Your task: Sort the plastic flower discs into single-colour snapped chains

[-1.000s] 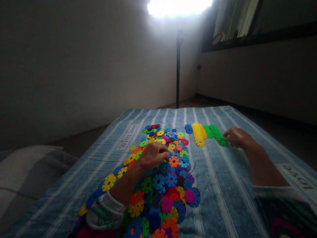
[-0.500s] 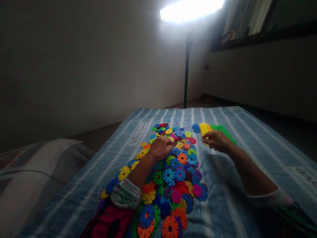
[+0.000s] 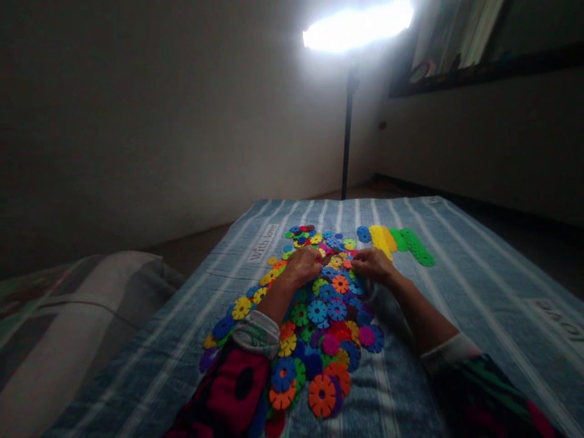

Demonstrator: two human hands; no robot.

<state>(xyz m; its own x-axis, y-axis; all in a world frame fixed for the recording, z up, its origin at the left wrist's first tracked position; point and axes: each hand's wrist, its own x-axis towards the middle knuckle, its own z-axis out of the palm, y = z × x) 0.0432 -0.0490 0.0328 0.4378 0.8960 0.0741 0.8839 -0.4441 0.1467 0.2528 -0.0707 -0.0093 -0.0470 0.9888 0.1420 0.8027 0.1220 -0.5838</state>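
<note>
many discs [image 3: 317, 311] lie overlapped on the cloth [image 3: 479, 286], so we could shove some askew if our left hand [image 3: 303, 266], curled over them, or our right hand [image 3: 375, 265], bent at their right edge, drags, though we cannot tell whether either grips one.

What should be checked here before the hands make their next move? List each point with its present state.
1. Left hand in view: ok, at the disc pile.
2. Right hand in view: ok, near the pile's right edge.
3. What either hand grips: cannot tell; the fingertips are too small and blurred.
4. Pile separated by colour: not ok; mixed colours overlap.
5. Green row and blue group apart from the pile: ok, both lie to its right on the striped cloth.
6. Lamp lit: ok.
</note>
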